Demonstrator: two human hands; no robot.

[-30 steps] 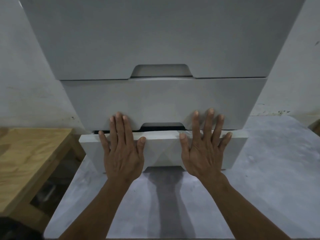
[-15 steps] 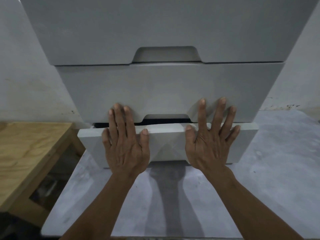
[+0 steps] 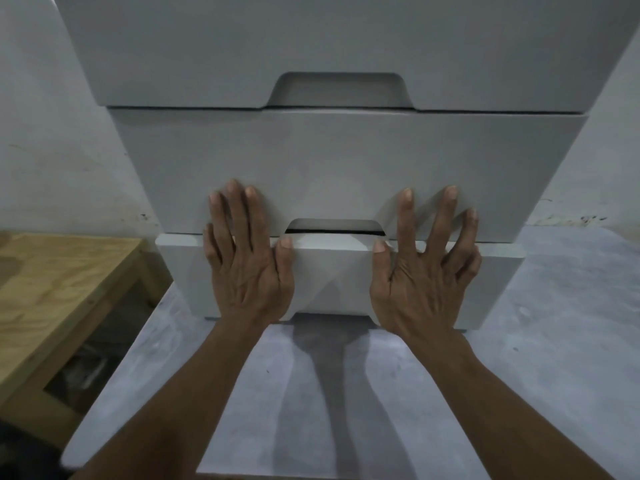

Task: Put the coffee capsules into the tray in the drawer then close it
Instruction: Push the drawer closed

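The bottom drawer [image 3: 334, 271] of a white chest sticks out only slightly, with a thin dark slit at its top under the handle notch. My left hand [image 3: 247, 261] lies flat on the drawer's front, left of the middle, fingers straight and pointing up. My right hand [image 3: 424, 268] presses flat on the front right of the middle, fingers spread. Both sets of fingertips overlap the middle drawer [image 3: 346, 168] above. The tray and the coffee capsules are hidden inside.
The top drawer [image 3: 332, 46] is shut above. A wooden table [image 3: 59, 289] stands at the left, close to the chest. The chest sits on a grey floor [image 3: 540, 358], with a white wall [image 3: 52, 133] on both sides.
The bottom drawer has slid in under both palms; the dark gap at its top has shrunk to a slit. The view has moved closer to the chest.
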